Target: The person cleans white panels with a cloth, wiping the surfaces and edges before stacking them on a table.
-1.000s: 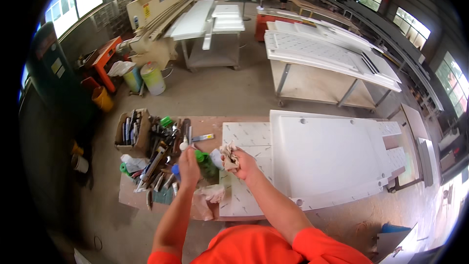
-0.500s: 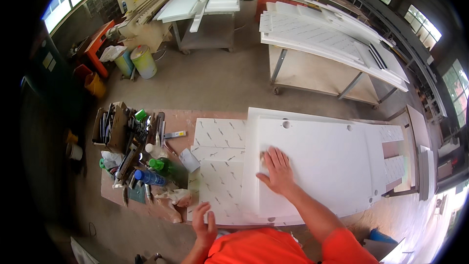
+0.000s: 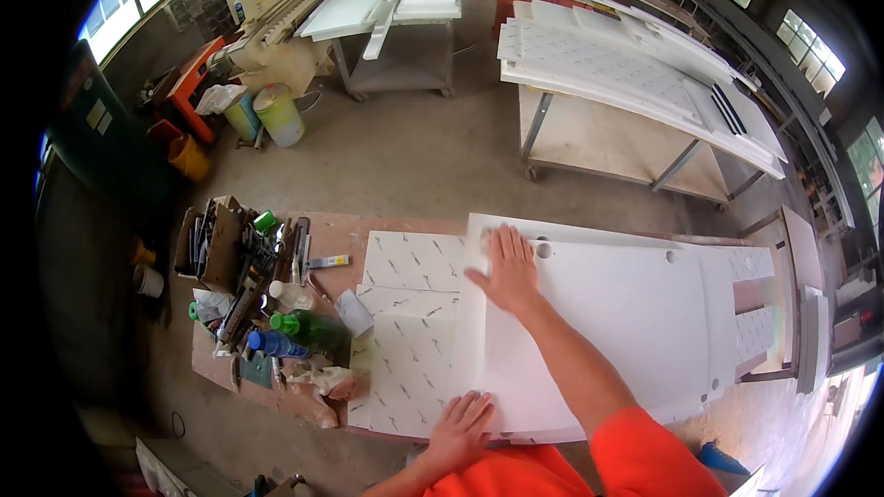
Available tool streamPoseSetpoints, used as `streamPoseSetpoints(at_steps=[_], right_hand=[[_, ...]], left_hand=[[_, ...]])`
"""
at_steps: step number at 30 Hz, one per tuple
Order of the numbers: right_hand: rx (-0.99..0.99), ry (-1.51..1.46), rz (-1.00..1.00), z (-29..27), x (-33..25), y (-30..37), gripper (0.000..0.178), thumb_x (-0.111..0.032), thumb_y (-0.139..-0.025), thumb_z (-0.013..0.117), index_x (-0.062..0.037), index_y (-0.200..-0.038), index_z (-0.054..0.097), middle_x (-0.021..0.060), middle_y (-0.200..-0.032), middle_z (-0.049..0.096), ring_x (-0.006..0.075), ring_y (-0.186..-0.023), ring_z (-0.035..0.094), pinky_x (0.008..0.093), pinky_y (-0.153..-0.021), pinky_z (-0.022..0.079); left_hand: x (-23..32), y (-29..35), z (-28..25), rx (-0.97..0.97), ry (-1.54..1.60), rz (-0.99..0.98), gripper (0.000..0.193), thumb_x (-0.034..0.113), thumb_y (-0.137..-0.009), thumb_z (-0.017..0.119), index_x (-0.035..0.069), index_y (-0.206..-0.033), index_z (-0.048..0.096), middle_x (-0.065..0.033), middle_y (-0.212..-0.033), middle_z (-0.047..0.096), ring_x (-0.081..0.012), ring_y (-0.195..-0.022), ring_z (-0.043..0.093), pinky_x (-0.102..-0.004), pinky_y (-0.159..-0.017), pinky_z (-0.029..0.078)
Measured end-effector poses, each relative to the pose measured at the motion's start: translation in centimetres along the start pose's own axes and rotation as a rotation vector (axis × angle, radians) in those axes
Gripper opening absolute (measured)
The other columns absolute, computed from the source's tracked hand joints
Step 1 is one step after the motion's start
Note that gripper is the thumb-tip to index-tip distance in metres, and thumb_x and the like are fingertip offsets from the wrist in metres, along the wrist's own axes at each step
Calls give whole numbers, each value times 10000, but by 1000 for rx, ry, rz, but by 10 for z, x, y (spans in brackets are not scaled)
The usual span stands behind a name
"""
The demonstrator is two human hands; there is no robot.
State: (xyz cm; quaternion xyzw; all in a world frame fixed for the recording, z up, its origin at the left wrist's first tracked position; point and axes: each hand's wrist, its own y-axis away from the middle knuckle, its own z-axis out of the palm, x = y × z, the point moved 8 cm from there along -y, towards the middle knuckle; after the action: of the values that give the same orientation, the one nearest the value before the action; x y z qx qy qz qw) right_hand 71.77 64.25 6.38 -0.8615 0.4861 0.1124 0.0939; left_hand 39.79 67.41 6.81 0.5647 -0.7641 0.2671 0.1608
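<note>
A large white board (image 3: 599, 331) with round holes near its edges lies on top of other white panels on the workbench. My right hand (image 3: 508, 269) is at its far left corner, fingers stretched out and pressed down. A small pale wad (image 3: 486, 237), perhaps cloth, shows at the fingertips, mostly covered by the hand. My left hand (image 3: 463, 421) rests flat at the near left corner of the board, fingers slightly spread, holding nothing. Left of the board are patterned film-covered panels (image 3: 412, 350), partly beneath it.
Left on the bench are a green bottle (image 3: 318, 329), a blue-capped bottle (image 3: 276, 343), crumpled paper (image 3: 322, 382), a cardboard box (image 3: 219, 244) of tools and a utility knife (image 3: 329, 261). Beyond stands a trolley (image 3: 617, 143) stacked with white panels.
My right hand has slid away from me and slightly left to the board's far corner. My left hand has moved right and come down onto the board's near corner.
</note>
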Motion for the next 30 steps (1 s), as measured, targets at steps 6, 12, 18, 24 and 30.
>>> streamPoseSetpoints(at_steps=[6,12,18,24,30], right_hand=[[-41,81,-97,20,-35,24,1002,-724,-992,532,42,-1605,327,214,-1722,227,373,-1592,212,512,-1298,185],[81,56,45,-1,-18,-12,1050,-757,-964,550,56,-1595,339,208,-1708,277,360,-1588,230,486,-1299,200],[-34,60,-81,14,-19,13,1031,-752,-987,496,56,-1605,327,204,-1720,266,375,-1603,207,492,-1294,199],[33,26,-123,15,-50,75,925,-631,-951,622,43,-1551,422,227,-1663,367,405,-1562,289,519,-1290,206],[-135,-131,-35,5,-69,311,947,-545,-890,744,42,-1559,420,253,-1632,391,457,-1524,339,570,-1272,244]], left_hand=[[-5,6,4,0,11,-23,603,219,-767,830,76,-1335,685,-87,-1535,563,-365,-1371,562,-574,-1128,449],[-2,2,0,16,-5,5,575,235,-775,823,82,-1315,699,-84,-1523,578,-369,-1358,563,-572,-1131,437],[-3,7,4,20,-54,1,551,284,-791,824,90,-1295,714,-82,-1512,596,-356,-1376,554,-567,-1154,411],[-20,9,-18,130,183,30,518,181,-795,827,65,-1278,682,-189,-1480,582,-400,-1340,561,-559,-1131,419],[-99,58,-85,426,319,-284,267,44,-951,659,-25,-1209,649,-250,-1319,636,-397,-1201,616,-459,-1032,489]])
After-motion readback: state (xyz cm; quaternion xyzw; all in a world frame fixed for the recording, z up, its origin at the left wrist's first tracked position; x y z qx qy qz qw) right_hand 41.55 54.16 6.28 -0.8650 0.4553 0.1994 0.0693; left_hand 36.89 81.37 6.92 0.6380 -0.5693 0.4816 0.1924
